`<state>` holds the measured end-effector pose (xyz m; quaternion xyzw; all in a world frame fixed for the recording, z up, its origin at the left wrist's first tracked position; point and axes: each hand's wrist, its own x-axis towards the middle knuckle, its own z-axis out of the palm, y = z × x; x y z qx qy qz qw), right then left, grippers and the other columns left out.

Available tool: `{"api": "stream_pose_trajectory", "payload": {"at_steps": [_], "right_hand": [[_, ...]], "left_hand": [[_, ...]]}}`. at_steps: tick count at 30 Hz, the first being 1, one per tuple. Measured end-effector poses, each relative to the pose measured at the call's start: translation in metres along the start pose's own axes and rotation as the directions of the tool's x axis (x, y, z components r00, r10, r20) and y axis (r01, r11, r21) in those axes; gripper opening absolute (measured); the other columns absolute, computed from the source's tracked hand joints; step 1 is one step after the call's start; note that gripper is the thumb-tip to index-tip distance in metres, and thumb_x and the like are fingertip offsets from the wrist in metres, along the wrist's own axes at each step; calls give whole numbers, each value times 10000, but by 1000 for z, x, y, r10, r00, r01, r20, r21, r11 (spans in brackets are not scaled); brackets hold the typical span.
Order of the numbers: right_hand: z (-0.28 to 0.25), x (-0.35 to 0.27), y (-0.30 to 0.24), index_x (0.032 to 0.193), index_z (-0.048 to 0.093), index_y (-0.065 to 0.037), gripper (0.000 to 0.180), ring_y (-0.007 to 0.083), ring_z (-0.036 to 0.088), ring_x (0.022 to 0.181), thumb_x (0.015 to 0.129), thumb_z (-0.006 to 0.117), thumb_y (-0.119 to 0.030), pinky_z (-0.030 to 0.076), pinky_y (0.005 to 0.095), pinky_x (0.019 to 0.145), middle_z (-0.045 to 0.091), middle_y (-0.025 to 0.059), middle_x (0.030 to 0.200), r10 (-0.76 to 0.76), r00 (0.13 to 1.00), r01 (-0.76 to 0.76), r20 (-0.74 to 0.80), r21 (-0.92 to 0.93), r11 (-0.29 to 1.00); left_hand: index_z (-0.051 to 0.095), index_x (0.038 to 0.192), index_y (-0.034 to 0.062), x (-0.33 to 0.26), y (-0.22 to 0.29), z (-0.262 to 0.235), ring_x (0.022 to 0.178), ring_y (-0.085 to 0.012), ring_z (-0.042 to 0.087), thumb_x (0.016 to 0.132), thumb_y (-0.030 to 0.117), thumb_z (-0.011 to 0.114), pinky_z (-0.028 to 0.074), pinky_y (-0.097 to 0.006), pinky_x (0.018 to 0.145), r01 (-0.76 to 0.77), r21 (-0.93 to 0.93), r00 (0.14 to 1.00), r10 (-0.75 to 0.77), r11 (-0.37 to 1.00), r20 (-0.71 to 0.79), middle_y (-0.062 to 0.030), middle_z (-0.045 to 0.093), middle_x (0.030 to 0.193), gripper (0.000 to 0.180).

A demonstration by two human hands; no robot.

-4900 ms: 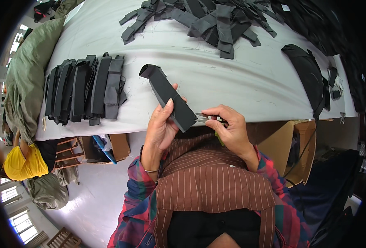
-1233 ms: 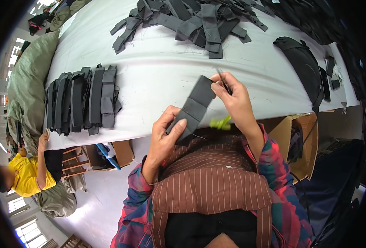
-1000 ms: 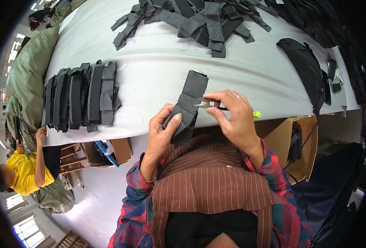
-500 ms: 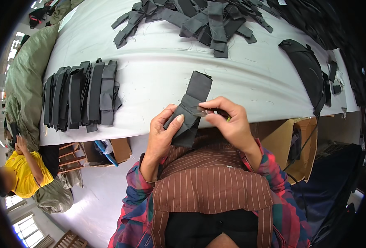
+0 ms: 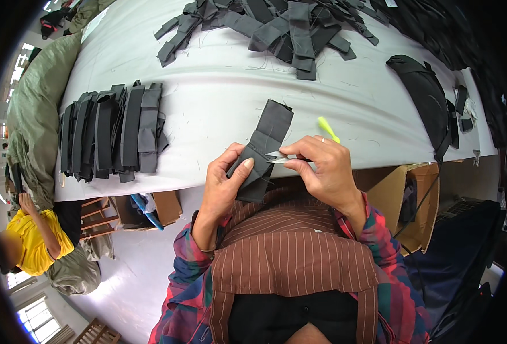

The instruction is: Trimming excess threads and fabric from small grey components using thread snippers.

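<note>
Pinching the dark grey folded fabric strip [image 5: 262,150] at the white table [image 5: 219,109] edge, the left hand [image 5: 226,182] keeps it taut while the right hand [image 5: 325,169], closed on small metal snips [image 5: 282,157] with a yellow-green handle, trims it.

Matt dark-grey woven cloth strap [image 5: 263,150]; shiny metal snips [image 5: 280,157]; smooth white tabletop [image 5: 219,92].
</note>
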<state>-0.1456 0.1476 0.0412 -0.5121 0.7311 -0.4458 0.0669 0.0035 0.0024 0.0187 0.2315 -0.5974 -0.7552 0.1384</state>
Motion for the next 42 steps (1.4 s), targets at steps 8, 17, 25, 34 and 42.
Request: {"api": "stream_pose_trajectory", "payload": {"at_steps": [8, 17, 25, 34, 42], "right_hand": [[-2, -1, 0, 882, 675, -44, 162, 214, 590, 659, 725, 705, -21, 454, 292, 637, 633, 90, 739, 70, 997, -66, -28, 116, 991], [14, 13, -13, 1002, 705, -137, 371, 199, 591, 619, 656, 698, -2, 464, 289, 578, 636, 57, 746, 55, 998, -55, 4, 74, 996], [33, 14, -1, 883, 714, -130, 345, 244, 628, 649, 626, 576, 53, 477, 329, 562, 661, 70, 742, 47, 997, -42, 54, -84, 996], [33, 17, 23, 785, 651, 5, 47, 31, 422, 517, 800, 654, -40, 326, 196, 471, 550, -43, 634, 493, 701, -713, 515, 511, 479], [36, 21, -6, 942, 639, -30, 205, 185, 603, 609, 798, 713, -157, 466, 270, 598, 671, 49, 727, 341, 940, -340, 13, 122, 933]], "left_hand": [[604, 985, -14, -1, 2, -2, 803, -50, 494, 903, 99, 580, 410, -202, 733, 9, 20, 1000, -9, 1000, 10, 18, 558, 881, 142], [615, 887, -11, 11, 37, 6, 945, -305, 546, 672, -1, 691, 446, -355, 815, -433, 763, 889, 370, 480, 271, -142, 550, 1055, 228], [595, 916, -5, 5, -3, 4, 878, -310, 587, 611, -88, 689, 490, -361, 756, -326, 687, 923, 374, 650, 85, -140, 560, 1023, 331], [537, 859, 16, 8, -34, 7, 823, -194, 610, 612, -145, 669, 507, -274, 706, -427, 646, 860, 506, 633, 72, -98, 586, 897, 323], [514, 830, 44, 11, -37, 12, 759, -264, 578, 612, -107, 662, 479, -334, 670, -420, 670, 778, 623, 612, -81, -113, 562, 842, 303]]}}
